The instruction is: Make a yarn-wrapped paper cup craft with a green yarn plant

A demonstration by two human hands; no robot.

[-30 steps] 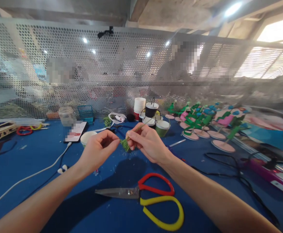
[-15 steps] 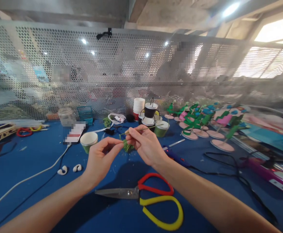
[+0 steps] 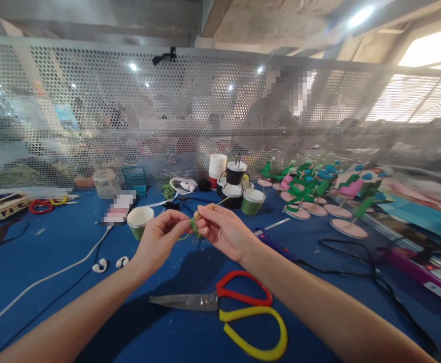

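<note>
My left hand and my right hand meet above the middle of the table, thumbs and fingertips pinched. Between them runs a thin green cord; one end shows below my left fingers and another stretch sticks out behind my right hand. Some green strands bunch at the fingertips, though I cannot tell whether they are held or lie beyond. Large scissors with a red and a yellow handle lie below my hands. Left of my left hand stands a green cup with a white inside.
Stacked white cups, small black buckets and a green bucket stand behind. Several felt plants on pink discs fill the right. A blue glue gun, purple power strip, phone and white earbuds surround my arms.
My hands have come closer together, fingertips now nearly touching. The right one moved slightly down, and the cord's end now hangs below my left fingers. The view shifted slightly.
</note>
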